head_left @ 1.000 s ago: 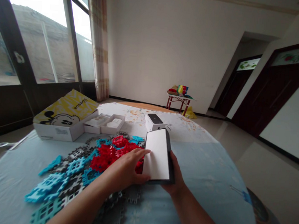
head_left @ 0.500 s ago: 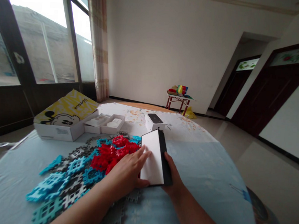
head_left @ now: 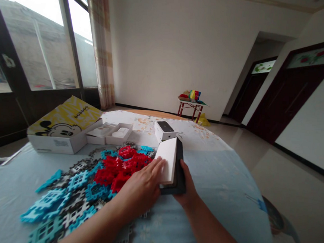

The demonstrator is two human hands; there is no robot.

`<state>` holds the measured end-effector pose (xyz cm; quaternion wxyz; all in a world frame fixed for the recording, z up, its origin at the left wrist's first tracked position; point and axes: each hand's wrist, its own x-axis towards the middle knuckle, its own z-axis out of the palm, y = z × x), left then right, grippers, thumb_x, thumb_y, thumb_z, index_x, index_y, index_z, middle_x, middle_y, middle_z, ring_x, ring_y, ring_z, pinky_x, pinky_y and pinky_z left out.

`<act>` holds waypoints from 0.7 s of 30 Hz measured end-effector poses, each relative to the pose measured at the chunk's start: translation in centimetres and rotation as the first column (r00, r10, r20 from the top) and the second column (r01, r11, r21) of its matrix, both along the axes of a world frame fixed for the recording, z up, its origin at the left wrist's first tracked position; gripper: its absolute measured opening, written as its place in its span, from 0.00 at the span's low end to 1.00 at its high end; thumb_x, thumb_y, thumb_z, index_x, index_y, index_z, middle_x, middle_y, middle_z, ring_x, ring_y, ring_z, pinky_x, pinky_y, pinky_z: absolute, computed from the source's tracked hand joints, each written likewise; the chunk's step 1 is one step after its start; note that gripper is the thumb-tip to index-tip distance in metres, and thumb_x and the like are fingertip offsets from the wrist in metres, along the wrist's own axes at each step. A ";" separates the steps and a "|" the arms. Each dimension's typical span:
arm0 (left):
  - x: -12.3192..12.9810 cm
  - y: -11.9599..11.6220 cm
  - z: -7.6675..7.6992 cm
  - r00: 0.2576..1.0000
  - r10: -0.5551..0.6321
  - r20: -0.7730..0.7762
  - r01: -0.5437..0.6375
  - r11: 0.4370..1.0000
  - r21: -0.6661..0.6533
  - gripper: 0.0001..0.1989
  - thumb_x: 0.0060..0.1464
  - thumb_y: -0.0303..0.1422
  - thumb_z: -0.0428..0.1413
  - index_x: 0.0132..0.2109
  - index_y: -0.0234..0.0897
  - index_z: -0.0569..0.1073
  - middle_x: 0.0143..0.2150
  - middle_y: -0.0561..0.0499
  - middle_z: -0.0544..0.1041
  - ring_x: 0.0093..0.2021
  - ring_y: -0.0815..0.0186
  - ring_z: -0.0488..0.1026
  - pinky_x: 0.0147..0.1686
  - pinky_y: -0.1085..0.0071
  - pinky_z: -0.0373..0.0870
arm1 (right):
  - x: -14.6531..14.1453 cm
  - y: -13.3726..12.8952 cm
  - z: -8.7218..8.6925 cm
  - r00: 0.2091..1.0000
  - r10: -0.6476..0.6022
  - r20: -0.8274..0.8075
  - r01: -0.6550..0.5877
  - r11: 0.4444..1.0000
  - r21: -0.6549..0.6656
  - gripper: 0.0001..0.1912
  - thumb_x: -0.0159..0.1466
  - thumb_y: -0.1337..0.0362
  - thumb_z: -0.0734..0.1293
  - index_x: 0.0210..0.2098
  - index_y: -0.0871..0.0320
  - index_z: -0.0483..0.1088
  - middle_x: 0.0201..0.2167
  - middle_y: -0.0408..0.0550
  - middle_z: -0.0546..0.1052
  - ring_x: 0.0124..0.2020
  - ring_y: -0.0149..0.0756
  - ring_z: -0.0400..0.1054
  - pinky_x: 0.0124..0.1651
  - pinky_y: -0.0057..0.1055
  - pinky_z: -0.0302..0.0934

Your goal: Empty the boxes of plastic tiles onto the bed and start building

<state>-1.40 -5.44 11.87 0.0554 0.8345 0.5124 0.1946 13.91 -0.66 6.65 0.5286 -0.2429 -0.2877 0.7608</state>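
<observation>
Near, the left hand lays flat fingers on the white box, steadying it; the right hand wraps its black lid from behind. Beyond them on the counter: puzzle tiles, then a yellow box.

Blue-sheeted bed: plastic tiles, yellow box, white trays.

White walls, big windows, dark doors.
</observation>
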 end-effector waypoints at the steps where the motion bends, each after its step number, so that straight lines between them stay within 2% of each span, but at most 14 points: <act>1: -0.1 0.0 0.0 1.000 0.014 0.013 -0.014 1.000 0.023 0.34 0.45 0.26 0.46 0.62 0.36 0.52 0.64 0.47 0.55 0.61 0.61 0.55 0.59 0.64 0.55 | 0.0 0.0 0.0 1.000 0.016 -0.003 -0.016 1.000 0.020 0.24 0.59 0.49 0.59 0.47 0.59 0.69 0.41 0.49 0.77 0.46 0.43 0.69 0.47 0.40 0.63; 5: -0.5 0.4 0.1 0.996 0.041 0.084 -0.049 0.994 0.095 0.27 0.52 0.28 0.43 0.61 0.35 0.56 0.62 0.46 0.58 0.60 0.61 0.58 0.59 0.63 0.54 | 0.1 0.2 0.1 0.996 0.052 -0.067 -0.048 0.997 0.057 0.24 0.60 0.49 0.58 0.48 0.57 0.68 0.44 0.47 0.75 0.49 0.42 0.66 0.50 0.41 0.61; 9: -1.3 0.8 0.5 0.971 0.055 0.233 -0.076 0.994 0.078 0.24 0.56 0.30 0.39 0.60 0.34 0.58 0.59 0.46 0.64 0.57 0.62 0.62 0.57 0.65 0.58 | 0.3 0.4 0.0 0.996 0.034 -0.087 -0.029 0.998 0.052 0.23 0.60 0.50 0.59 0.48 0.58 0.68 0.45 0.47 0.75 0.51 0.41 0.65 0.53 0.40 0.59; 13: -3.1 1.2 1.7 0.899 0.147 0.412 -0.157 0.988 -0.011 0.21 0.56 0.34 0.41 0.55 0.36 0.65 0.43 0.46 0.75 0.46 0.60 0.70 0.49 0.66 0.66 | 0.3 0.4 -0.2 0.998 0.024 -0.051 -0.024 1.000 0.017 0.23 0.59 0.51 0.61 0.49 0.58 0.67 0.44 0.48 0.75 0.48 0.41 0.68 0.51 0.40 0.60; 15: -4.4 1.5 2.4 0.810 0.162 0.564 -0.171 0.985 -0.039 0.18 0.54 0.37 0.45 0.47 0.36 0.71 0.34 0.48 0.75 0.41 0.61 0.71 0.46 0.66 0.68 | 0.4 0.3 -0.3 0.997 0.027 -0.073 -0.028 1.000 -0.012 0.22 0.59 0.53 0.62 0.48 0.58 0.67 0.43 0.48 0.76 0.46 0.41 0.69 0.51 0.39 0.60; 17: -6.1 1.9 2.9 0.662 0.165 0.731 -0.177 0.982 -0.062 0.15 0.52 0.40 0.47 0.39 0.35 0.73 0.29 0.51 0.73 0.35 0.63 0.71 0.41 0.66 0.71 | 0.6 0.3 -0.3 0.995 0.017 -0.095 -0.022 0.999 -0.047 0.21 0.59 0.54 0.63 0.47 0.59 0.68 0.41 0.48 0.77 0.44 0.41 0.70 0.51 0.39 0.61; 19: -8.0 2.5 3.1 0.491 0.170 0.854 -0.196 0.977 -0.082 0.15 0.49 0.41 0.49 0.37 0.35 0.71 0.29 0.52 0.73 0.33 0.64 0.71 0.38 0.65 0.73 | 0.7 0.4 -0.3 0.996 -0.006 -0.092 -0.002 0.996 -0.085 0.20 0.58 0.54 0.63 0.46 0.59 0.69 0.40 0.47 0.77 0.43 0.41 0.71 0.50 0.39 0.61; 21: -10.0 3.1 2.9 0.315 0.167 0.934 -0.226 0.969 -0.097 0.17 0.45 0.41 0.52 0.40 0.35 0.70 0.34 0.51 0.74 0.36 0.64 0.72 0.39 0.64 0.73 | 0.9 0.5 0.0 0.997 -0.023 -0.075 0.015 0.994 -0.107 0.19 0.58 0.55 0.64 0.45 0.58 0.69 0.39 0.46 0.78 0.43 0.41 0.71 0.50 0.39 0.61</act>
